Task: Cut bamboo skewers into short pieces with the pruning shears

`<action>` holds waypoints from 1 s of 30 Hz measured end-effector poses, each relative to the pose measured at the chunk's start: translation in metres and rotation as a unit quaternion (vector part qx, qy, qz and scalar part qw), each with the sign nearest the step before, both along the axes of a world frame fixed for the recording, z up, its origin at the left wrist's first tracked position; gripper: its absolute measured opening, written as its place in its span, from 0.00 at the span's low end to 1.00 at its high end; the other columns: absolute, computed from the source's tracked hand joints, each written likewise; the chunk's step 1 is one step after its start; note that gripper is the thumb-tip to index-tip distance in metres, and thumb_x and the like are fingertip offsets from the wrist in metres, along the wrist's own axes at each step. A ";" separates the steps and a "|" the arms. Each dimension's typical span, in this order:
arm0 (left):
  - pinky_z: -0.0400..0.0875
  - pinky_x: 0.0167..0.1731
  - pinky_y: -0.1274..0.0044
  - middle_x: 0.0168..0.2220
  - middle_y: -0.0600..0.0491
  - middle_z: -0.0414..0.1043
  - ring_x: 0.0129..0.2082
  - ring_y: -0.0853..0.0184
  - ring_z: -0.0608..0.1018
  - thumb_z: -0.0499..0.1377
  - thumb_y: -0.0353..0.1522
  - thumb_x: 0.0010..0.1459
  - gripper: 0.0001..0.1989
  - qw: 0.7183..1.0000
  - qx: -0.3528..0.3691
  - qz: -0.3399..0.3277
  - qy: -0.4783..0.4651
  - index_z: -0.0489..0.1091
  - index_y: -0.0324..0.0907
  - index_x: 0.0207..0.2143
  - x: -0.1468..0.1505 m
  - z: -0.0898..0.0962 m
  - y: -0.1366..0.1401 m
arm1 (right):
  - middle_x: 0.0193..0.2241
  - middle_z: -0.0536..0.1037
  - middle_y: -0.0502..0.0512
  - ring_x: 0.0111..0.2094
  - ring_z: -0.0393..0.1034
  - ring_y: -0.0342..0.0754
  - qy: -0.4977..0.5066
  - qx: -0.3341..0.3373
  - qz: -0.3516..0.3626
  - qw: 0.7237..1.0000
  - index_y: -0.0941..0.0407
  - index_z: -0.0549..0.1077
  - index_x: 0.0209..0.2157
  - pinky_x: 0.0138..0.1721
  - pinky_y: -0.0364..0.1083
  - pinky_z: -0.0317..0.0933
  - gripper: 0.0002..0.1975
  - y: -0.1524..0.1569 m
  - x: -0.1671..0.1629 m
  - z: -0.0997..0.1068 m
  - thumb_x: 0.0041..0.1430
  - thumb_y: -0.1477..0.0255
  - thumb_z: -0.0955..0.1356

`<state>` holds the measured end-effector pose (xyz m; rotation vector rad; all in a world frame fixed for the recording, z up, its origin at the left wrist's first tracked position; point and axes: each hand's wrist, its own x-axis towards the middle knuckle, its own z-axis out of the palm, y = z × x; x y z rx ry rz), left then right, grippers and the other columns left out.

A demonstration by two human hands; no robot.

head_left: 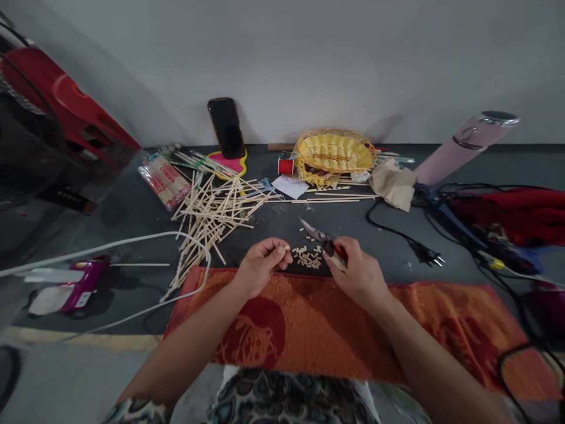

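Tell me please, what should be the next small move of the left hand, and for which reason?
Probably the left hand should set down the small pale bit it seems to pinch, among the short pale pieces: these lie close beside it, and what shows of the bit looks similarly short. The right hand holds the shears apart from it.

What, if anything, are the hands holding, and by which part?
Right hand: pruning shears, by the handles. Left hand: a small pale piece, pinched; which part is gripped cannot be told.
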<state>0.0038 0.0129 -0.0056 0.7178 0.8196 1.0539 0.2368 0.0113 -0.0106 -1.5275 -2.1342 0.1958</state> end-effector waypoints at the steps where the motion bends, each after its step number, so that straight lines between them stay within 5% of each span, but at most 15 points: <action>1: 0.62 0.28 0.81 0.26 0.53 0.72 0.24 0.75 0.68 0.64 0.36 0.55 0.10 1.000 -0.001 0.003 -0.005 0.71 0.38 0.33 0.000 0.000 0.000 | 0.34 0.76 0.55 0.34 0.73 0.50 0.007 -0.001 -0.005 1.000 0.55 0.66 0.44 0.34 0.45 0.65 0.11 0.001 0.001 -0.001 0.59 0.68 0.65; 7: 0.61 0.27 0.81 0.26 0.54 0.71 0.23 0.75 0.67 0.64 0.37 0.55 0.12 0.999 -0.008 0.022 -0.023 0.68 0.38 0.30 0.001 0.004 0.002 | 0.47 0.74 0.57 0.46 0.71 0.52 -0.014 -0.012 0.051 0.999 0.54 0.69 0.35 0.45 0.49 0.65 0.04 0.004 0.004 -0.003 0.61 0.69 0.64; 12: 0.61 0.26 0.82 0.26 0.54 0.70 0.23 0.76 0.65 0.64 0.37 0.54 0.11 0.997 -0.039 0.045 -0.050 0.68 0.38 0.32 0.000 0.008 0.005 | 0.53 0.71 0.59 0.52 0.67 0.53 -0.035 -0.022 0.092 0.995 0.54 0.69 0.39 0.51 0.53 0.65 0.06 0.004 0.006 -0.003 0.61 0.71 0.63; 16: 0.62 0.25 0.82 0.26 0.55 0.69 0.23 0.76 0.65 0.66 0.37 0.52 0.13 0.994 -0.055 0.066 -0.060 0.69 0.38 0.33 -0.002 0.009 0.007 | 0.62 0.58 0.65 0.59 0.59 0.57 -0.079 0.001 0.148 0.986 0.56 0.68 0.44 0.53 0.57 0.62 0.10 0.002 0.003 0.003 0.60 0.75 0.62; 21: 0.63 0.25 0.82 0.25 0.56 0.68 0.22 0.76 0.65 0.65 0.38 0.52 0.13 0.996 -0.046 0.062 -0.052 0.69 0.38 0.32 -0.001 0.007 0.006 | 0.66 0.47 0.66 0.52 0.63 0.61 -0.155 -0.006 0.112 0.981 0.56 0.68 0.45 0.45 0.59 0.62 0.13 -0.003 -0.005 0.010 0.57 0.73 0.64; 30: 0.61 0.25 0.81 0.26 0.54 0.71 0.22 0.76 0.66 0.63 0.39 0.54 0.12 0.999 -0.019 0.046 -0.001 0.70 0.38 0.34 0.003 0.000 0.004 | 0.65 0.51 0.65 0.48 0.63 0.59 -0.166 0.007 0.085 0.982 0.55 0.69 0.46 0.44 0.57 0.60 0.12 -0.006 -0.010 0.011 0.60 0.70 0.64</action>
